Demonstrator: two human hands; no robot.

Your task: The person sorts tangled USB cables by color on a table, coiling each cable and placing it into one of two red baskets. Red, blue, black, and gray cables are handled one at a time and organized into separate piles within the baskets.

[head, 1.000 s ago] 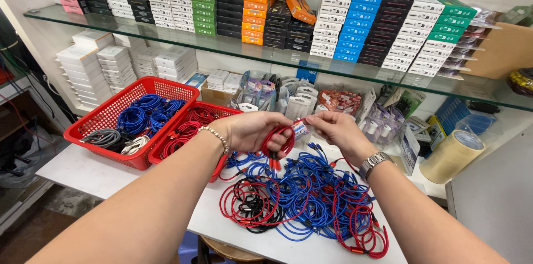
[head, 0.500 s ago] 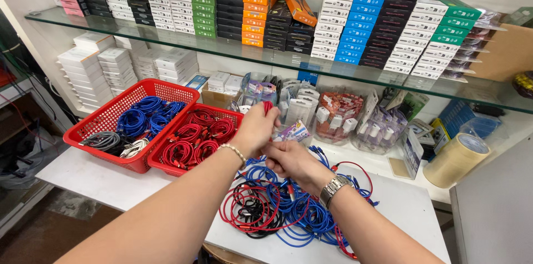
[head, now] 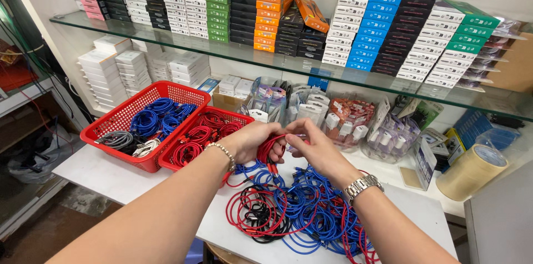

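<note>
A red cable (head: 270,150) runs roughly left to right between both hands above the worktop (head: 116,178), its loose end hanging down. The left hand (head: 252,141) and right hand (head: 312,144) both pinch it. Below lies a tangled cable pile (head: 300,214); red baskets (head: 145,126) stand to the left.

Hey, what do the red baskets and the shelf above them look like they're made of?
The red baskets look like moulded plastic: a glossy, evenly coloured lattice with a thick rim. The shelf appears to be clear glass: the wall shows through it and its front edge has a greenish tint.
</note>
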